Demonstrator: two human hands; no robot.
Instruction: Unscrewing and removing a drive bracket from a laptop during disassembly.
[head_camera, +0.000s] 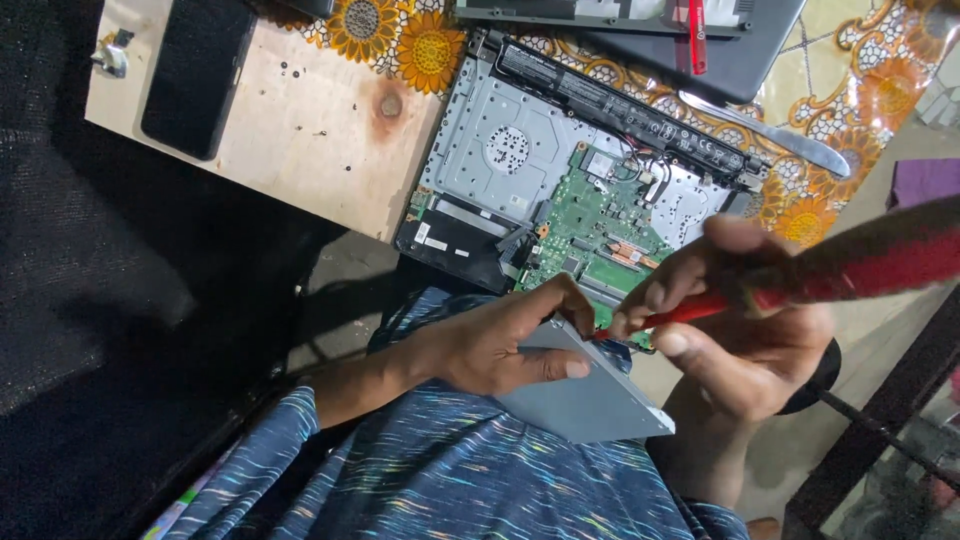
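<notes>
An opened laptop (520, 150) lies upside down on the table with its green circuit board (590, 235) and long black battery (620, 105) exposed. My left hand (500, 345) grips a flat grey drive (590, 405) at the laptop's near edge, over my lap. My right hand (735, 320) holds a red-handled screwdriver (850, 265), its tip at the drive's edge beside my left fingers. The tip itself is hidden behind my fingers.
A pale wooden board (300, 120) lies to the left with a black phone (195, 75) on it. Behind the laptop sit a dark cover panel (720, 50), a red tool (697, 35) and a metal knife (790, 140) on a flowered cloth (400, 40).
</notes>
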